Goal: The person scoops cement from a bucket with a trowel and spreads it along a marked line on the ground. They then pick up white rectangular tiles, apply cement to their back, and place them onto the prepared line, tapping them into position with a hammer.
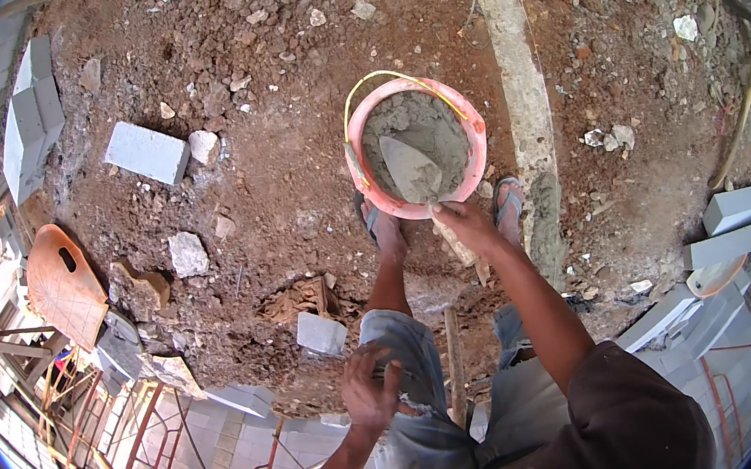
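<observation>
A pink bucket [479, 133] with a yellow wire handle stands on the soil in front of my feet, holding wet grey mortar [442, 123]. My right hand [468, 226] grips the wooden handle of a trowel [405, 167] at the bucket's near rim. The pointed blade rests on the mortar, with some grey paste near its neck. Over my left knee hovers my left hand [371, 390], empty, its thumb apart from loosely bent fingers.
Light blocks [148, 153] and broken chunks [189, 255] lie to the left, near an orange board [66, 284] with a slot. A concrete strip [520, 76] runs along the right of the bucket. More blocks [741, 208] are stacked at far right. Metal scaffolding [138, 442] stands lower left.
</observation>
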Motion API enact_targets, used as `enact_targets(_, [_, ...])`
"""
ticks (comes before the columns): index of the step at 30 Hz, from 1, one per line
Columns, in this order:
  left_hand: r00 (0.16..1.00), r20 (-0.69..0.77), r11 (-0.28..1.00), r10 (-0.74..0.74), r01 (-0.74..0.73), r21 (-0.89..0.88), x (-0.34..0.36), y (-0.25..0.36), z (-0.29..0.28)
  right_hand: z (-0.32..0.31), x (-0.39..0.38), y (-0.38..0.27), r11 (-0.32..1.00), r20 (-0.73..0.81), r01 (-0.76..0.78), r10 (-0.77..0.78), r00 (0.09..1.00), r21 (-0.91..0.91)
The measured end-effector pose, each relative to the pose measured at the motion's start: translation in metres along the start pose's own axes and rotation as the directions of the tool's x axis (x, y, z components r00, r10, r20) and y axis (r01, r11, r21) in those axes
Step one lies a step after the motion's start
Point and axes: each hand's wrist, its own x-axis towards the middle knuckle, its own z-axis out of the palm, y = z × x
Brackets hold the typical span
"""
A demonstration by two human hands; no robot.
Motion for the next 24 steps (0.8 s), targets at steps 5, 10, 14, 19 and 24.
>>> enact_targets(5, [0.998,0.031,0.996,-0.047,0.049,-0.072,0.002,-0.007,-0.018,-0.037,-0.055,0.018,0.929,-0.183,-0.009,-0.063,0.981,-0.369])
enact_targets(10, [0.999,0.037,0.999,-0.012,0.013,-0.049,0.014,0.000,-0.027,0.006,0.031,0.023,0.781,-0.326,-0.086,-0.155,0.933,-0.618])
enact_targets(14, [0.997,0.059,0.993,-0.052,0.058,-0.101,0.016,-0.001,-0.037,0.039,0.096,0.040,0.898,-0.324,0.122,-0.275,0.905,-0.422])
enact_targets(19, [0.999,0.041,0.998,0.009,-0.006,-0.062,0.014,-0.002,-0.038,0.025,0.073,0.077,0.867,-0.243,0.268,-0.392,0.887,-0.419])
enact_targets(24, [0.997,0.071,0.999,0.035,-0.036,0.006,0.020,0.006,-0.033,-0.018,0.039,0.075,0.904,-0.068,0.293,-0.329,0.942,-0.312])
